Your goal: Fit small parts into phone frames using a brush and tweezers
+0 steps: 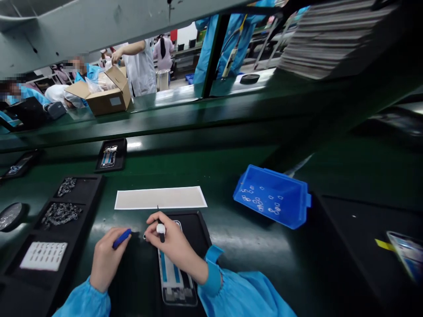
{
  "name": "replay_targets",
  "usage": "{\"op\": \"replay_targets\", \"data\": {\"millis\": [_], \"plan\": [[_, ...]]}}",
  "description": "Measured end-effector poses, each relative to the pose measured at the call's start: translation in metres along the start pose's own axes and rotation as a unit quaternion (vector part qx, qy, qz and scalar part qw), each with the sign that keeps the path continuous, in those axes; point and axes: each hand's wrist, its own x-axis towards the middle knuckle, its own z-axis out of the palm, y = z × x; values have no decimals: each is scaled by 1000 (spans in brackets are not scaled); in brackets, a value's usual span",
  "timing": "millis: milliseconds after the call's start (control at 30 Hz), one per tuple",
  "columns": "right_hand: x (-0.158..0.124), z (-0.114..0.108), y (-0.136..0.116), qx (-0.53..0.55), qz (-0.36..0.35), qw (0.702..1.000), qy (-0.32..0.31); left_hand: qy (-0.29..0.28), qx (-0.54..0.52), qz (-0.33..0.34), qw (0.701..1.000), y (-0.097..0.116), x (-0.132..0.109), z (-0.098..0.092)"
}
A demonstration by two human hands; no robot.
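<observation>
My left hand (107, 257) is closed on a slim blue tool (121, 238), its kind unclear, pointing up and to the right. In my right hand (173, 242) is a thin black tool with a white round part (161, 228). A tiny dark-and-white piece (144, 237) shows at the right fingertips; whether they pinch it I cannot tell. Beneath that hand lies a phone frame (178, 290) with blue strips, set in a black tray (194, 233). The right hand and wrist hide part of the frame.
A black compartment tray (87, 211) on the left holds small clear parts and a white card (44, 255). Beyond my hands lies a pale strip (161, 198). A blue bin (291, 202) with small rings stands to the right. Another phone tray (123, 154) sits farther back.
</observation>
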Motion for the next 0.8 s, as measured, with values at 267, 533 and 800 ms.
{"op": "replay_targets", "data": {"millis": [267, 533, 800], "plan": [[-9, -10, -12, 142, 20, 988, 65, -38, 146, -22, 988, -31, 4, -3], [-19, -5, -16, 216, 74, 966, 118, 9, 8, -68, 998, 15, 12, -9], [-26, 1, -5, 200, 44, 970, 130, -50, -185, -159, 969, 72, 5, 27]]}}
